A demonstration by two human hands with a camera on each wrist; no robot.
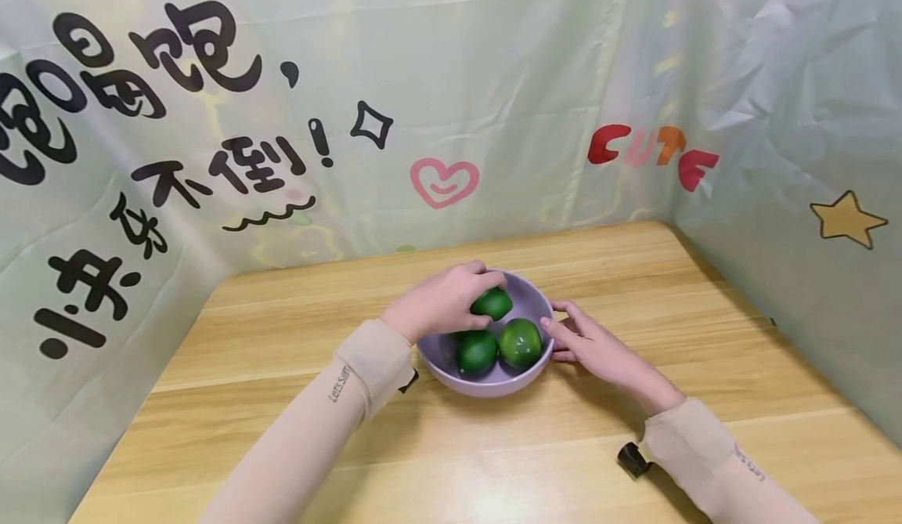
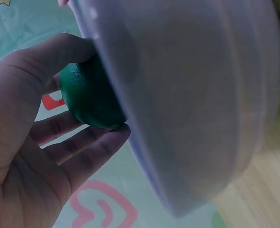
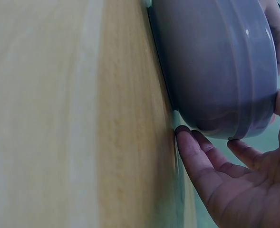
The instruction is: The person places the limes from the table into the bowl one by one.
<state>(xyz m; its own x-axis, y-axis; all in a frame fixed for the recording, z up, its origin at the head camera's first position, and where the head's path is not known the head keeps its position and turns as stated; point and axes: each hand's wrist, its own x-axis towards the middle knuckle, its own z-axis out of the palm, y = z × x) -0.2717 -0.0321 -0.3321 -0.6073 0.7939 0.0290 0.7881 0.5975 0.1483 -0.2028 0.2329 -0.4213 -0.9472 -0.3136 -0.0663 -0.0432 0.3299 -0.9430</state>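
Observation:
A light purple bowl point(image 1: 486, 389) stands on the table with green limes in it. My left hand point(image 1: 454, 297) reaches over its left side and grips one lime point(image 1: 493, 303), thumb on one side and fingers on the other. In the left wrist view this lime point(image 2: 90, 95) shows at the bowl's rim, partly hidden behind it. Two more limes, a darker one point(image 1: 476, 352) and a lighter one point(image 1: 521, 343), lie at the bowl's near side. My right hand point(image 1: 588, 344) holds the bowl's right side, thumb at the rim and fingers against the outer wall point(image 3: 211, 71).
The wooden table point(image 1: 282, 430) ends at a pale fabric backdrop point(image 1: 493, 77) printed with lettering and a pink heart point(image 1: 444, 182). Another fabric side point(image 1: 796, 156) rises along the right edge. A small black device point(image 1: 633, 459) sits at the right cuff.

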